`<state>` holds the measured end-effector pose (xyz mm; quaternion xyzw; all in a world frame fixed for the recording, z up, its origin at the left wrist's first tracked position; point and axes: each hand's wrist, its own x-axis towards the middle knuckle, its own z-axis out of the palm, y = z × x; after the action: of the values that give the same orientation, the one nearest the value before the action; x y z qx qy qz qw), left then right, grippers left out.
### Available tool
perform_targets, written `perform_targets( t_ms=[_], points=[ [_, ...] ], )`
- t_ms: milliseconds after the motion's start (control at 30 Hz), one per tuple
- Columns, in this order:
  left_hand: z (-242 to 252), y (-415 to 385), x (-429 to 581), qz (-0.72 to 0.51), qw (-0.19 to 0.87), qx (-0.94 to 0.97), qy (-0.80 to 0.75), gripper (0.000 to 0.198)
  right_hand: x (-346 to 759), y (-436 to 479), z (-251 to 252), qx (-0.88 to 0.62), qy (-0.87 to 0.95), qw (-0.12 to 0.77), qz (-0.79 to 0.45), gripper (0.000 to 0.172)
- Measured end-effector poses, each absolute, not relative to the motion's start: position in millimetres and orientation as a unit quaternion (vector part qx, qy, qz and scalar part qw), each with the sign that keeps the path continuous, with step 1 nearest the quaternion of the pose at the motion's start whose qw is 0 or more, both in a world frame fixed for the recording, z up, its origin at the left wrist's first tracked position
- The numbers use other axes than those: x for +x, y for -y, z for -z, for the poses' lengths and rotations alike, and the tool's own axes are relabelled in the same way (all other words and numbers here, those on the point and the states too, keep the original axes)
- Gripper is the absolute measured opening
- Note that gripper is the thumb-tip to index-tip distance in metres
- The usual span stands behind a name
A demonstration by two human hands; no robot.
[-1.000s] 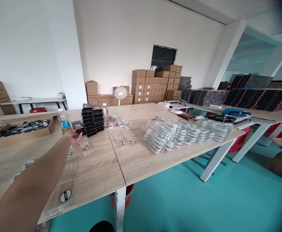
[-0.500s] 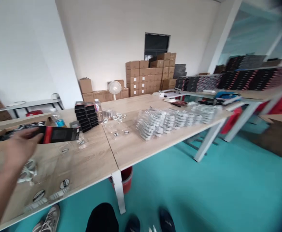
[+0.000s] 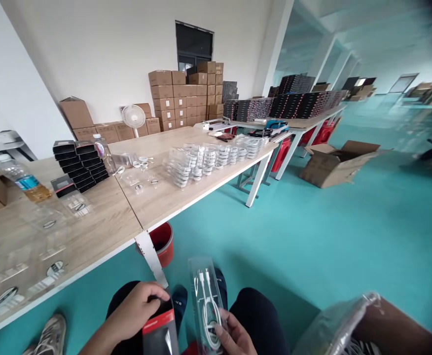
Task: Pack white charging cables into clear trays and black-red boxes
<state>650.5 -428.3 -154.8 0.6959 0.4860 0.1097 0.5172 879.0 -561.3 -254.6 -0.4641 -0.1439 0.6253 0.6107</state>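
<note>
Where my left hand [image 3: 132, 310] sits: low over my knees, fingers curled shut on the top edge of the black and red box [image 3: 159, 331]; I judge the grip would do better on the side walls, so the mouth is not squeezed flat
Right hand [image 3: 236, 339]: just beside the left, thumb and fingers pinched on the lower end of the clear cable pack [image 3: 203, 281]; the pack stands nearly upright, apart from the box
White cable [image 3: 211, 315]: coiled inside the pack, plugs uppermost; I would pinch the flat plastic margin rather than the coil
Alignment: I reckon the pack's narrow end wants squaring to the box opening, the two brought close before any push; whether the box end is open I cannot tell
Plastic bag [image 3: 334, 323]: by my right knee, clear of both hands
Table [image 3: 101, 231]: further off to my left, bearing stacked black boxes [image 3: 79, 159] and a row of filled packs [image 3: 208, 158]
</note>
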Motion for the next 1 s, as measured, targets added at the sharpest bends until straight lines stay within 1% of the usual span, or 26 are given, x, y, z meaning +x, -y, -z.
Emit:
perform_targets(
  t_ms=[100,167,233,333,400,500,567,667,767,833,900,933,1000],
  points=[
    [177.0,431.9,668.0,-0.124,0.581,0.652,-0.471,0.028,880.8,567.1,240.5,-0.464,0.164,0.613,-0.618,0.043],
    [180.8,432.5,670.0,-0.152,0.627,0.611,-0.459,0.029,879.4,568.4,235.8,-0.459,0.168,0.62,-0.613,0.039],
    [181.9,432.9,670.5,-0.18,0.656,0.577,-0.452,0.035,874.6,567.8,236.6,-0.454,0.177,0.615,-0.62,0.038],
    [184.8,434.3,674.9,-0.216,0.657,0.577,-0.434,0.04,862.7,564.9,245.2,-0.452,0.213,0.6,-0.625,0.04],
    [186.7,435.6,680.1,-0.24,0.649,0.593,-0.411,0.036,855.2,562.6,249.9,-0.455,0.252,0.579,-0.628,0.042],
    [185.4,437.8,687.3,-0.256,0.671,0.58,-0.385,0.031,853.9,556.7,243.6,-0.459,0.319,0.532,-0.636,0.042],
    [181.7,438.7,690.3,-0.252,0.693,0.565,-0.37,0.031,862.1,547.1,228.7,-0.486,0.341,0.523,-0.612,0.049],
    [175.3,438.6,693.7,-0.239,0.707,0.571,-0.343,0.03,880.5,522.3,198.2,-0.543,0.332,0.55,-0.54,0.065],
    [171.1,437.2,697.8,-0.222,0.704,0.588,-0.33,0.028,892.4,494.5,172.7,-0.515,0.361,0.56,-0.54,0.07],
    [170.4,436.1,700.0,-0.216,0.708,0.59,-0.323,0.029,895.2,480.2,163.9,-0.49,0.385,0.546,-0.56,0.063],
    [172.1,435.4,700.7,-0.229,0.719,0.577,-0.312,0.033,897.2,470.0,161.2,-0.482,0.387,0.54,-0.572,0.048],
    [174.2,435.5,700.4,-0.242,0.727,0.562,-0.311,0.035,898.9,466.0,161.4,-0.482,0.38,0.545,-0.572,0.041],
    [181.4,436.8,699.5,-0.269,0.747,0.517,-0.32,0.04,904.2,458.3,163.4,-0.48,0.355,0.574,-0.561,0.035]
  ],
)
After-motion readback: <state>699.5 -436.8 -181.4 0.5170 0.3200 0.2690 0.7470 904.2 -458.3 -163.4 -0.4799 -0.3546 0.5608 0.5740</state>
